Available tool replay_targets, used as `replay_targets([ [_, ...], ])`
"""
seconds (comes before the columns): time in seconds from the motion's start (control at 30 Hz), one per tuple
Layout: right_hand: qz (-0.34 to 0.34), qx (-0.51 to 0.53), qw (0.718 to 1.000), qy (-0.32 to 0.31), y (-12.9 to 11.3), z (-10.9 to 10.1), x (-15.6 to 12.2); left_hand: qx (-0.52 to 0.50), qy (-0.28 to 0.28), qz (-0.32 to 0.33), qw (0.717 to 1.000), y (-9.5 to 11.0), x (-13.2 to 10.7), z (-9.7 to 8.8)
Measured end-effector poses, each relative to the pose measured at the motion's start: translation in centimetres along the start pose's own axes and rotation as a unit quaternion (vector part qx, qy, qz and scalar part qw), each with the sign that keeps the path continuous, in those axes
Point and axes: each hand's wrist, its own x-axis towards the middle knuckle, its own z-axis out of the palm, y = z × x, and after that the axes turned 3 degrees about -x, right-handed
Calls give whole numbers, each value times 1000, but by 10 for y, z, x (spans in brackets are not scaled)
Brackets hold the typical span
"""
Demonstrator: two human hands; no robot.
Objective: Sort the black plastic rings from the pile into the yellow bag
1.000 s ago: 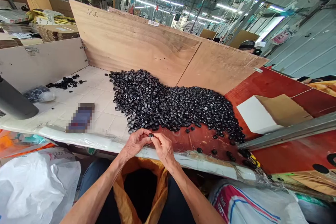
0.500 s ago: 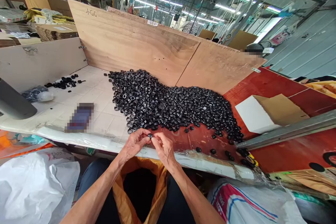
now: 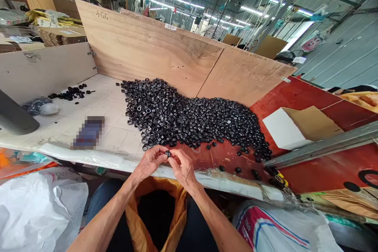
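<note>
My left hand (image 3: 149,161) and my right hand (image 3: 183,167) meet at the table's front edge, fingertips pinched together on one small black ring-shaped part (image 3: 168,153). Just beyond them lies a big heap of the same black parts (image 3: 189,118), spread across the white tiled top and the red board. Below my hands an orange bag (image 3: 156,212) hangs open between my knees.
Plywood walls (image 3: 153,51) close the back of the table. A small pile of black parts (image 3: 71,93) and a clear bag (image 3: 39,106) lie at the left, a blurred flat object (image 3: 88,132) nearer. An open cardboard box (image 3: 298,126) sits right. White sacks (image 3: 38,208) flank my legs.
Both hands stay pinched on the small black part at the table edge; the fingers shift slightly around it. The view has drifted a little.
</note>
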Motion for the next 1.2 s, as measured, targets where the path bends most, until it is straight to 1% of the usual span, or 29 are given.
replay_targets([
  [0.03, 13, 4, 1000, -6, 0, 0, 0, 2, -8, -2, 1000, 2, -1, 1],
  [0.1, 60, 20, 998, -16, 0, 1, 1, 3, -17, -7, 1000, 6, -1, 2],
  [0.13, 70, 31, 997, -17, -1, 1, 1, 1, -18, -9, 1000, 8, -1, 2],
  [0.17, 64, 38, 997, -16, -2, 1, 1, -3, -18, -9, 1000, 9, -1, 2],
  [0.27, 10, 45, 999, -7, -6, 0, 0, -9, -20, -4, 1000, 11, 0, 2],
  [0.3, 10, 49, 999, -5, -8, 1, -1, -6, -22, -1, 1000, 10, -1, 2],
  [0.37, 55, 78, 995, -14, -11, 2, -4, 16, -19, 13, 1000, 8, -6, 4],
  [0.43, 132, 119, 984, -29, -13, 4, -10, 77, 0, 41, 996, 5, -18, 8],
  [0.5, 200, 148, 967, -53, -15, 7, -20, 161, 32, 80, 983, 1, -33, 12],
  [0.57, 231, 152, 958, -79, -18, 7, -31, 212, 58, 102, 970, -3, -50, 17],
  [0.6, 224, 147, 960, -83, -20, 6, -36, 210, 68, 96, 971, -5, -57, 20],
  [0.63, 200, 138, 967, -82, -22, 4, -41, 188, 75, 77, 976, -7, -64, 22],
  [0.7, 118, 114, 984, -67, -25, -1, -49, 107, 79, 22, 991, -11, -73, 26],
  [0.77, 45, 100, 992, -58, -29, -4, -54, 21, 72, -19, 997, -13, -78, 29],
  [0.8, 29, 101, 993, -59, -30, -5, -56, -5, 68, -28, 997, -14, -80, 30],
  [0.83, 34, 110, 992, -59, -32, -5, -58, -11, 65, -29, 997, -15, -81, 30],
  [0.87, 55, 124, 989, -58, -33, -5, -60, 6, 71, -22, 997, -15, -83, 31],
  [0.93, 131, 167, 976, -57, -36, -1, -64, 98, 98, 22, 990, -16, -86, 30],
  [1.0, 217, 235, 946, -55, -39, 2, -67, 217, 114, 93, 965, -19, -90, 28],
  [1.07, 288, 324, 899, -59, -40, 5, -69, 301, 96, 155, 936, -25, -94, 25],
  [1.13, 338, 397, 851, -71, -39, 8, -71, 347, 61, 188, 917, -33, -97, 20],
  [1.17, 356, 419, 832, -82, -37, 8, -72, 365, 44, 199, 908, -38, -99, 17],
  [1.2, 364, 428, 823, -87, -36, 9, -74, 382, 30, 211, 899, -41, -101, 14],
])
